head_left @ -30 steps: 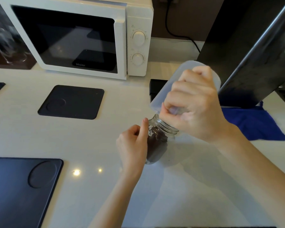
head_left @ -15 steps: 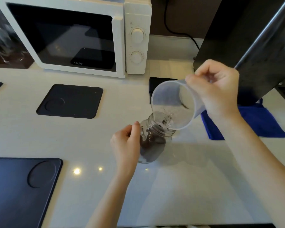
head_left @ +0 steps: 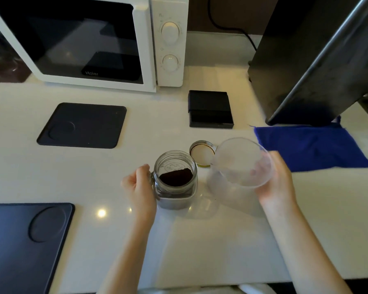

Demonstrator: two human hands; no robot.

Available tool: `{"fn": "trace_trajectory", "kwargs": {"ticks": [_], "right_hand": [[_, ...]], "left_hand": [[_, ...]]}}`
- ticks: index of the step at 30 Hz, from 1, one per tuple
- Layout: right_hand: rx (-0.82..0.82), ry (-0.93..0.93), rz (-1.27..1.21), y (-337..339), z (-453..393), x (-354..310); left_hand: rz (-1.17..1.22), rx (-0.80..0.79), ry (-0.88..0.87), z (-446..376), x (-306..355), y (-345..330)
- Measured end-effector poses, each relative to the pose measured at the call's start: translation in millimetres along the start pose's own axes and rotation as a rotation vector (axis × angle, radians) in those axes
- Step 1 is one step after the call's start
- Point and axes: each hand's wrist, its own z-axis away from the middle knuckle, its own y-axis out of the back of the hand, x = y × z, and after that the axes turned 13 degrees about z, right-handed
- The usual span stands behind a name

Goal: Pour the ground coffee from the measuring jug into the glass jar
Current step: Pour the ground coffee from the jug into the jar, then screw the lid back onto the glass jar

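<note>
The glass jar (head_left: 175, 179) stands upright on the white counter with dark ground coffee (head_left: 176, 177) inside it. My left hand (head_left: 139, 188) grips the jar's left side, at its handle. A translucent plastic measuring jug (head_left: 240, 164) is just right of the jar, upright with its mouth tipped a little toward me, and looks empty. My right hand (head_left: 274, 183) holds the jug from its right side. The jar's round lid (head_left: 202, 153) lies upside down on the counter behind them.
A white microwave (head_left: 89, 41) stands at the back left. Black mats lie at the left (head_left: 83, 125) and front left (head_left: 23, 242). A small black scale (head_left: 209, 109) sits behind the lid. A blue cloth (head_left: 310, 147) and a black appliance (head_left: 302, 66) are at the right.
My right hand has swung the jug from tipped over the jar's mouth back down and to the right, upright beside the jar. The view has shifted, uncovering the lid.
</note>
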Motion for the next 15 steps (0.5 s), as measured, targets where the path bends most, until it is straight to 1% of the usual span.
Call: {"fn": "trace_trajectory", "kwargs": {"ticks": [5, 8, 11, 13, 15], "right_hand": [[0.036, -0.060, -0.031, -5.6, 11.0, 10.2], [0.038, -0.046, -0.021, -4.1, 11.6, 17.2], [0.066, -0.045, -0.099, -3.1, 9.7, 22.9], [0.010, -0.062, -0.134, -1.0, 7.2, 23.2], [-0.093, -0.061, -0.179, 7.6, -3.4, 21.9]], "left_hand": [[0.005, -0.014, 0.002, -1.0, -1.9, 3.0], [0.021, -0.021, 0.003, -1.8, -1.3, 3.2], [0.033, -0.044, 0.012, -3.3, -1.8, 5.5], [-0.046, -0.104, -0.037, -3.3, -3.2, 11.7], [-0.130, -0.175, -0.071, -1.7, -7.9, 21.1]]}}
